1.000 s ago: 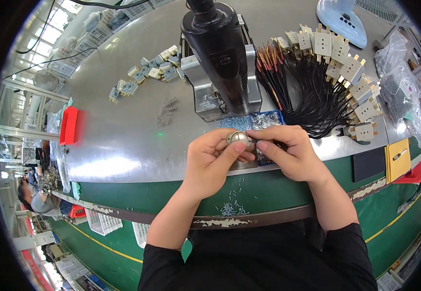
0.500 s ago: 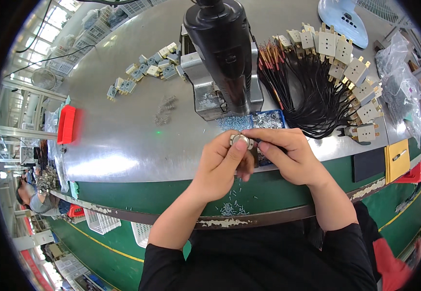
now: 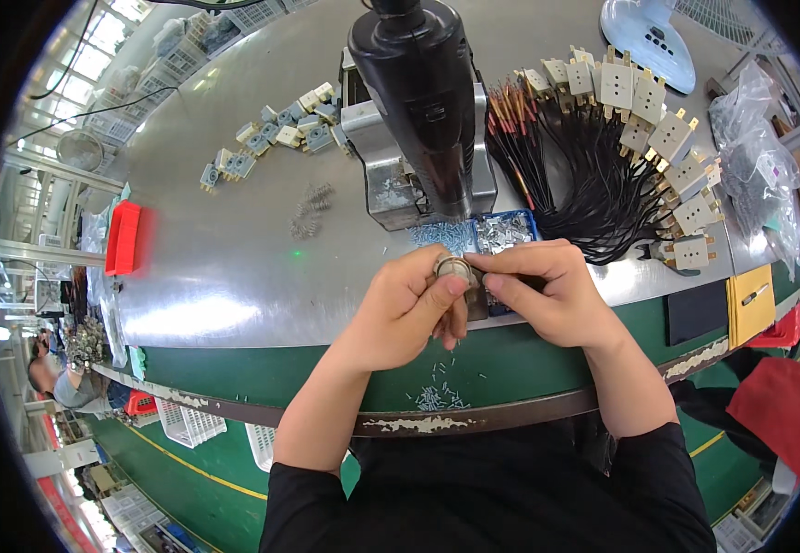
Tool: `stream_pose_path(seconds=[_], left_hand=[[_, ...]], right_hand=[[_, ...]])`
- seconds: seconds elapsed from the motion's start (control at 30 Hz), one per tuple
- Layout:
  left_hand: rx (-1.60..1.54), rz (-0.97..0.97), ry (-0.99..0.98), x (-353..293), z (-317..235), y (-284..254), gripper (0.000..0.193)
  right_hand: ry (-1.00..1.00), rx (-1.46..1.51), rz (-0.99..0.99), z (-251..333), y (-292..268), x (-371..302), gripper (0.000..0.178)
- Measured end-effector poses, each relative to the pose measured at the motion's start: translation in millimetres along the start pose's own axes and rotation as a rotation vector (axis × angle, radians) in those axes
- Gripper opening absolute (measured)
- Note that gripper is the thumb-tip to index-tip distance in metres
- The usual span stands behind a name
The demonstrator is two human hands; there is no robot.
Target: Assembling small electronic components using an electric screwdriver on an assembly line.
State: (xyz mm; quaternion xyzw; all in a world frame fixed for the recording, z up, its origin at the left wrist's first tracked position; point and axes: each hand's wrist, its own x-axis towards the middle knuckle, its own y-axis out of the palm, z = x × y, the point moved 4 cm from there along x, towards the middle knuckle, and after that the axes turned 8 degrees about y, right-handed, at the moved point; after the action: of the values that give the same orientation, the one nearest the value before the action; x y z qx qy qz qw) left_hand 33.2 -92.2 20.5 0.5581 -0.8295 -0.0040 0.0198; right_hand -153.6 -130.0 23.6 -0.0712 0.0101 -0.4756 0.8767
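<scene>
My left hand (image 3: 407,309) is closed around a small round metal part (image 3: 455,267), its thumb pressed on the front. From the right, my right hand (image 3: 547,288) pinches with thumb and forefinger at the part's edge; whatever lies between those fingertips is too small to make out. Just beyond my hands lie many small screws (image 3: 439,237) and a blue tray (image 3: 507,229) of little metal pieces. Above them stands a black power tool (image 3: 418,101) on a metal stand (image 3: 389,189). More loose screws (image 3: 437,396) are scattered on the green strip below my hands.
A bundle of black wires (image 3: 594,203) with white plug blocks (image 3: 670,138) spreads at right. Small grey and white blocks (image 3: 288,135) and springs (image 3: 311,210) lie left. A red bin (image 3: 123,238) hangs at the left edge; a dark notebook (image 3: 697,313) lies right. A person in red (image 3: 782,410) is behind at right.
The round part has tilted a little in my left hand, and both hands stay together around it. The person in red has come further into view at the right.
</scene>
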Motion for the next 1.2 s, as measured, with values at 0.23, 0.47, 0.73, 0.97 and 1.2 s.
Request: stream_pose_path(seconds=[0.23,0.47,0.73,0.97,1.2], left_hand=[[0.346,-0.223,0.153,2,-3,15,0.021],[-0.331,-0.209,-0.035,-3,8,15,0.023],[0.781,-0.716,0.251,-14,-37,-135,0.014],[1.628,-0.882,0.032,-31,22,-351,0.049],[1.326,-0.721,-0.405,-35,22,-395,0.046]], right_hand=[[-0.104,-0.1,-0.032,14,4,1,0.037],[-0.094,-0.093,0.02,6,0,-3,0.047],[-0.077,-0.708,-0.021,10,-15,-1,0.028],[-0.04,-0.844,0.034,11,1,4,0.023],[-0.001,-0.904,0.06,10,7,3,0.016]])
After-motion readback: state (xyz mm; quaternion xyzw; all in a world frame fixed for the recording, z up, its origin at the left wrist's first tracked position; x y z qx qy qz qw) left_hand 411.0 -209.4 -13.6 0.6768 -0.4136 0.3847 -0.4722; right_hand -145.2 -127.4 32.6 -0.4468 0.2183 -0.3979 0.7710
